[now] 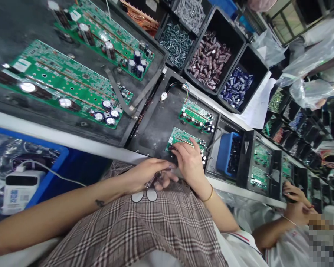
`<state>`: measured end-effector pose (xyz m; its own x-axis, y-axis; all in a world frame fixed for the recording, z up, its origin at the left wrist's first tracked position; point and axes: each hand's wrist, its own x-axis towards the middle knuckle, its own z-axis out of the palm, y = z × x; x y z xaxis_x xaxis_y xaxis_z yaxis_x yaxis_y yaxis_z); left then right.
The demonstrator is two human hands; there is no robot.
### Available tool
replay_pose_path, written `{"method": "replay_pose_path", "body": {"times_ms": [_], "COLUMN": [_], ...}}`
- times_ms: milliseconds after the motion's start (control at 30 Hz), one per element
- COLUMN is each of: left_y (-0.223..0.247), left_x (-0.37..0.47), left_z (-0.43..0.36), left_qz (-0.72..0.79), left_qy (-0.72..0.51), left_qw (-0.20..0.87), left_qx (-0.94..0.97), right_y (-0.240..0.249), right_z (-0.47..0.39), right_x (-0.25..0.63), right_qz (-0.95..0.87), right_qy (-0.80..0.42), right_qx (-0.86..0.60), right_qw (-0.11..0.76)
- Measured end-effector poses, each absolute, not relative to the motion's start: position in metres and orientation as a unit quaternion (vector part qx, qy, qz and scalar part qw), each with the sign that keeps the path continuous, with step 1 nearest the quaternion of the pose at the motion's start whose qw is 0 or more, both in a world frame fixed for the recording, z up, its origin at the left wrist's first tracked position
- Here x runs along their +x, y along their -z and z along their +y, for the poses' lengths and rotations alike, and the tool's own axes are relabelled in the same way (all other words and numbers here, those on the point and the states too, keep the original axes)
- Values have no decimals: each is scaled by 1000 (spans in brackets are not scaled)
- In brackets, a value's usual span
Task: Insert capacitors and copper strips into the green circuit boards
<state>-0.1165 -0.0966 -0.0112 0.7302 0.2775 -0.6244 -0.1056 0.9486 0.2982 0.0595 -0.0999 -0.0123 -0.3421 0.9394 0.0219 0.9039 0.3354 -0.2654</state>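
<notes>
My left hand [158, 174] is low in front of the apron, fingers curled around several dark cylindrical capacitors [156, 180]. My right hand [187, 157] reaches over the nearer green circuit board [180, 134] in the black tray. Its thumb and a finger pinch a small dark capacitor [171, 148] at the board's left end; whether the leads sit in the board cannot be seen. The hand covers much of that board. Just behind lies a second circuit board [196, 111], fitted with capacitors and with coloured wires leading to a white connector [163, 96].
Two larger-looking boards [72, 87] lie in the left tray. Behind are black bins of brown capacitors [210, 61], blue capacitors [236, 87] and green ones [176, 42]. A blue box [225, 152] stands right of my tray. At far right, a co-worker's hand [295, 194] is over another tray.
</notes>
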Motion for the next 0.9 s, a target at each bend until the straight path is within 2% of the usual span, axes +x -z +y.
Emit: {"method": "replay_pose_path", "body": {"times_ms": [200,333,533,700,800,900], "left_y": [15,10,-7,-28,-39,-48], "left_x": [-118,-120,-108,-72,-51,-23], "left_z": [-99,-100,-88,-82,-59,2], "left_qz": [359,355,417,461,490,495], "left_qy": [-132,-114,-94,-45,-10,-23], "left_qw": [922,921,879,844,819,771], "left_qx": [58,111,211,270,297,400], "right_y": [11,11,-13,-29,-30,-25], "right_z": [-98,-96,-109,-134,-148,-176], "right_x": [56,55,70,96,150,229], "right_qz": [-848,-880,-791,-717,-611,-459], "right_qy": [-76,-59,-158,-238,-203,-98], "right_qx": [-523,-470,-558,-591,-678,-800], "right_qw": [39,39,192,283,354,374]}}
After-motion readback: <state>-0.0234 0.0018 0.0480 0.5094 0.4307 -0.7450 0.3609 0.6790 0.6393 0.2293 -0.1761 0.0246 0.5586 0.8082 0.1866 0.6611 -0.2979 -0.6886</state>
